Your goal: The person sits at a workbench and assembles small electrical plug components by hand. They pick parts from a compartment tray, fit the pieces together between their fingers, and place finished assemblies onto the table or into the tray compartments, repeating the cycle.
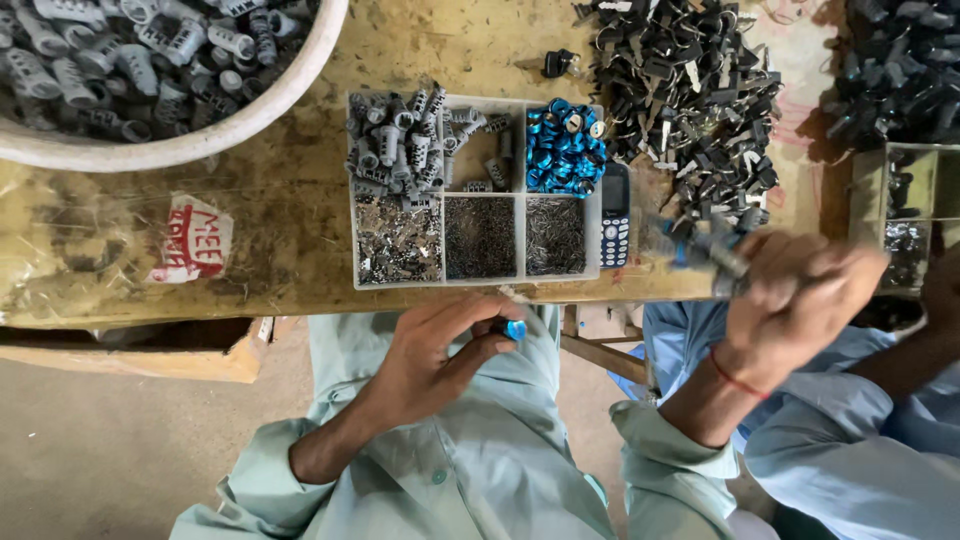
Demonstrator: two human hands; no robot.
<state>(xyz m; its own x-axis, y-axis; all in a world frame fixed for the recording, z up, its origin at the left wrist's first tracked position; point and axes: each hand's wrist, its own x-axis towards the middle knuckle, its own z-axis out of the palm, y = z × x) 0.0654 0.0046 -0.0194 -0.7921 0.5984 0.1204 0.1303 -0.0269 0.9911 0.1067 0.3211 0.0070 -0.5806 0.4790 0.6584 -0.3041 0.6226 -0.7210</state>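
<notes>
A small bright-blue metal ring (515,329) is pinched between the fingertips of the left hand (437,352), just below the table's near edge and above the pale green shirt (480,460). A blurred grey-and-blue tool (706,250) is gripped by the right hand (795,295), whose fingers are curled tightly around it over the table edge; a red thread is worn at that wrist. Just beyond the left hand, a clear plastic six-compartment tray (476,190) is set on the worn wooden table (290,220): grey plastic barrels are held in its upper left compartments, blue rings (563,147) in the upper right, and small dark metal parts in the lower three. A dark push-button phone (615,214) lies beside the tray. A heap of black keys (690,95) is spread to the right. A white round tub of grey barrels (150,70) is placed at the upper left, and a white label with red hand-lettering (193,240) is stuck below it.
</notes>
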